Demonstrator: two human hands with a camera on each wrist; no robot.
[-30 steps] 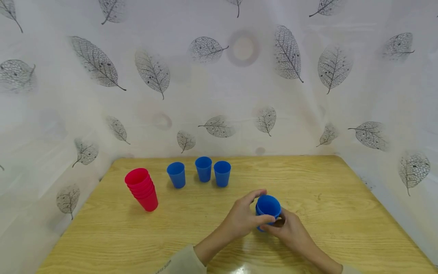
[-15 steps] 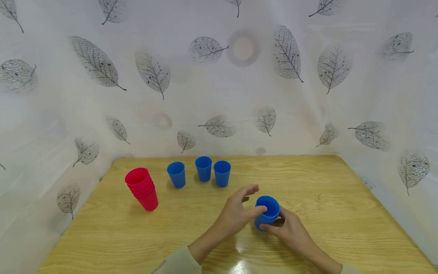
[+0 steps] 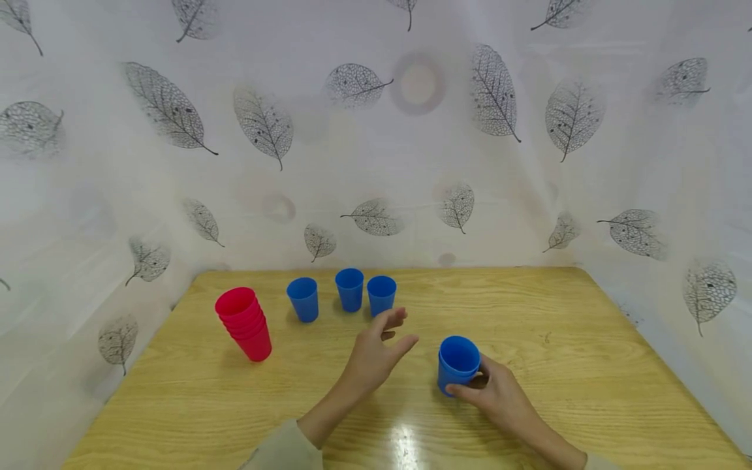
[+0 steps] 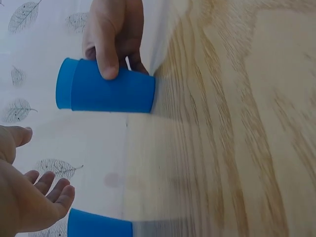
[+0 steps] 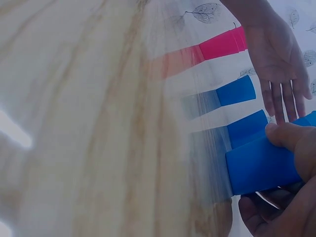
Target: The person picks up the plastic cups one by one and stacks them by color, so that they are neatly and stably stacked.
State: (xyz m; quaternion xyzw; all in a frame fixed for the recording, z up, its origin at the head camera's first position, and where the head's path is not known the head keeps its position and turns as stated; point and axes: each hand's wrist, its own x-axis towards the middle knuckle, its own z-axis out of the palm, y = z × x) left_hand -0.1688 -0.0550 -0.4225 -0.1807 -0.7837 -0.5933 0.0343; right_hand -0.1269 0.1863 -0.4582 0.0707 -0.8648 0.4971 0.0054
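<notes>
My right hand (image 3: 499, 398) grips a stack of two nested blue cups (image 3: 457, 375), thumb on the near side and fingers behind. The stack stands upright on the table, and the left wrist view shows the second rim just above the first on these cups (image 4: 111, 89). My left hand (image 3: 373, 356) holds nothing; its fingers and thumb are spread, off to the left of the stack. Its fingertips overlap the lower part of a single blue cup (image 3: 382, 292) in the head view. Two more blue cups, one in the middle (image 3: 350, 290) and one further left (image 3: 303, 300), stand near the back.
A leaning-looking stack of several red cups (image 3: 247, 324) stands at the left of the wooden table (image 3: 546, 339). Behind the table's back edge hangs a pale sheet with leaf prints (image 3: 376, 150), which also encloses both sides.
My left hand has let go of the blue cups and moved left, away from them. The right hand still holds the stack in about the same place.
</notes>
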